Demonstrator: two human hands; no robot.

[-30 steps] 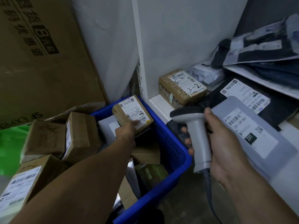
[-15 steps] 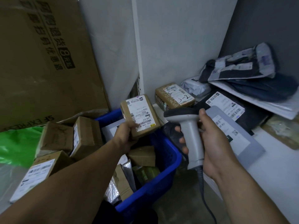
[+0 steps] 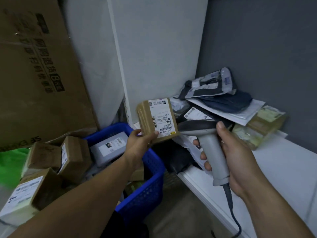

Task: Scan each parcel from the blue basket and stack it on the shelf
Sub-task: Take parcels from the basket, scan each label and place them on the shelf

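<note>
Left hand (image 3: pixel 139 141) pinches small taped cardboard parcel (image 3: pixel 157 118) by its lower corner; likely light, stiff, tape-slick; right hand (image 3: pixel 235 158) wraps barcode scanner (image 3: pixel 208 143).

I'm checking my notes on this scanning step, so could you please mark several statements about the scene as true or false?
1. The left hand holds a small brown parcel, label showing. True.
2. The right hand grips a grey scanner. True.
3. The blue basket is empty. False: parcels lie in it, among them a grey parcel.
4. The held parcel rests on the white shelf. False: the hand holds it up, off the shelf.
5. The scanner is cordless. False: a cable runs from its handle.
</note>
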